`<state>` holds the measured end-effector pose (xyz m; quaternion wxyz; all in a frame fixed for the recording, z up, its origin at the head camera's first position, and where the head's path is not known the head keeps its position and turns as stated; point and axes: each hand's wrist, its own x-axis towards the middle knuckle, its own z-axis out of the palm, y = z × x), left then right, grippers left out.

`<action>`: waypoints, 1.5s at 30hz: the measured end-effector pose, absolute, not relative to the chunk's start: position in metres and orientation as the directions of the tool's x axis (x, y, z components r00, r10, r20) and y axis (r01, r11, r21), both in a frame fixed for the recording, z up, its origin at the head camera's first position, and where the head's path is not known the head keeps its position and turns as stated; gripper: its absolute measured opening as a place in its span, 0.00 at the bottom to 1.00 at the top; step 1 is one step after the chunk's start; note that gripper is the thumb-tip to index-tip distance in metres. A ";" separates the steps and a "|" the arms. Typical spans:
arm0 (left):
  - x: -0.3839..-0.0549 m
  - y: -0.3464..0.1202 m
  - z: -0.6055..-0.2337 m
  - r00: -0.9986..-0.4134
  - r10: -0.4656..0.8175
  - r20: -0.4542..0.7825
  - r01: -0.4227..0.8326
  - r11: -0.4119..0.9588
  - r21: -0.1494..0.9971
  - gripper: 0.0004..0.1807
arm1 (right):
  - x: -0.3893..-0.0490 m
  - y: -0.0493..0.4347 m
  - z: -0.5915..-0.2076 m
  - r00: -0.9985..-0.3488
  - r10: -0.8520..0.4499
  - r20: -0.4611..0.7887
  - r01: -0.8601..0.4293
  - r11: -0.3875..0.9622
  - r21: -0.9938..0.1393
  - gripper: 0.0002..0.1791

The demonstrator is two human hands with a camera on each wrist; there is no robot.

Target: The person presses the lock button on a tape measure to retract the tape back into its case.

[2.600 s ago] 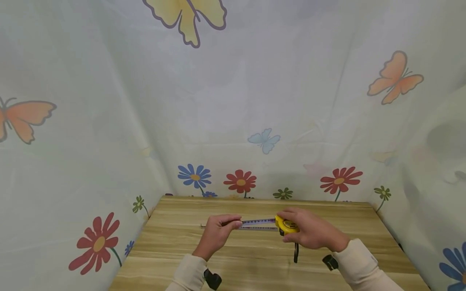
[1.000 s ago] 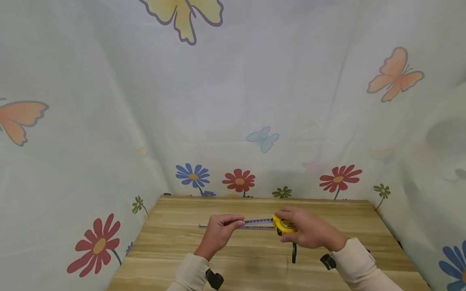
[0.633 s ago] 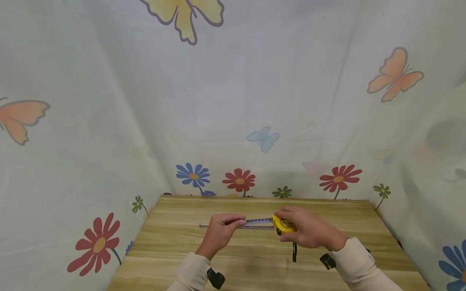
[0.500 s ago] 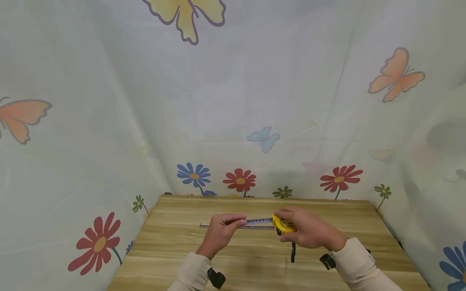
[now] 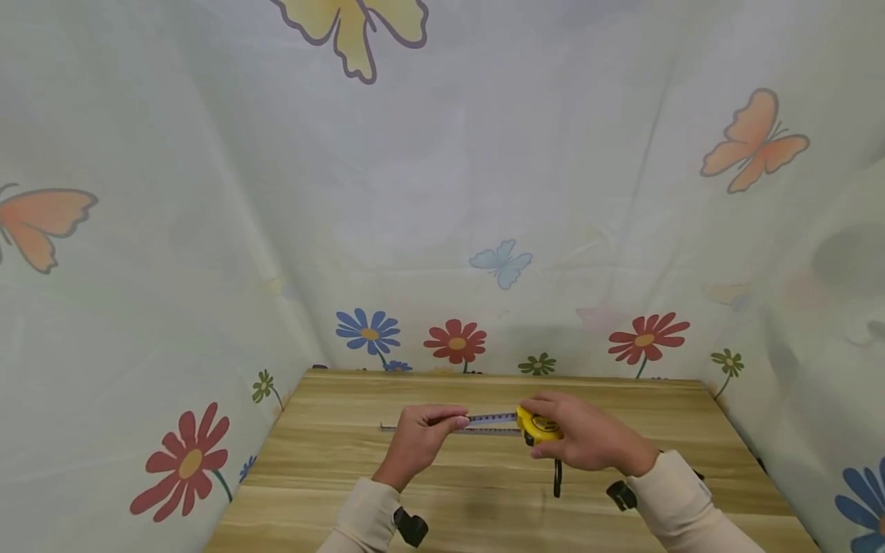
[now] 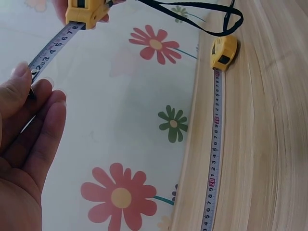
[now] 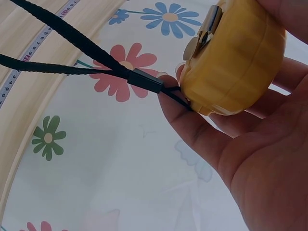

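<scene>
Left hand (raised) pinches blade; right grips case.

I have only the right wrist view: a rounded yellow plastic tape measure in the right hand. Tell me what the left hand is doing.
Observer: The left hand pinches the end of the pale, black-numbered blade drawn from that tape measure.
Operator: Tell me where the pale numbered strip on the light wooden table comes from.
Observer: From a second yellow case, lying on the table.
Operator: Give me the number nearest the held case.
Observer: It reads 8.
</scene>
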<state>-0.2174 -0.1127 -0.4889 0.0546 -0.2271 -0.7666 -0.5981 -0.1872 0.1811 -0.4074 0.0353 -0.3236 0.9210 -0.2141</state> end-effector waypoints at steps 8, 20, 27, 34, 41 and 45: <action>-0.217 -0.111 -0.489 -0.891 0.279 0.357 0.413 0.178 0.893 0.11 | -0.187 0.178 -0.407 -0.785 -0.615 0.073 -0.585 0.698 -0.412 0.34; -0.217 -0.109 -0.490 -0.897 0.291 0.334 0.396 0.190 0.898 0.11 | -0.188 0.176 -0.406 -0.783 -0.618 0.069 -0.585 0.695 -0.418 0.34; -0.217 -0.108 -0.488 -0.895 0.298 0.331 0.393 0.183 0.901 0.11 | -0.189 0.176 -0.406 -0.780 -0.622 0.069 -0.589 0.693 -0.417 0.34; -0.217 -0.105 -0.487 -0.885 0.310 0.348 0.415 0.182 0.892 0.11 | -0.189 0.173 -0.406 -0.781 -0.620 0.076 -0.590 0.693 -0.414 0.34; -0.217 -0.104 -0.487 -0.883 0.314 0.349 0.415 0.176 0.893 0.11 | -0.189 0.173 -0.407 -0.783 -0.618 0.075 -0.589 0.697 -0.409 0.34; -0.218 -0.103 -0.487 -0.884 0.310 0.349 0.413 0.169 0.895 0.11 | -0.188 0.171 -0.406 -0.781 -0.620 0.075 -0.590 0.694 -0.414 0.34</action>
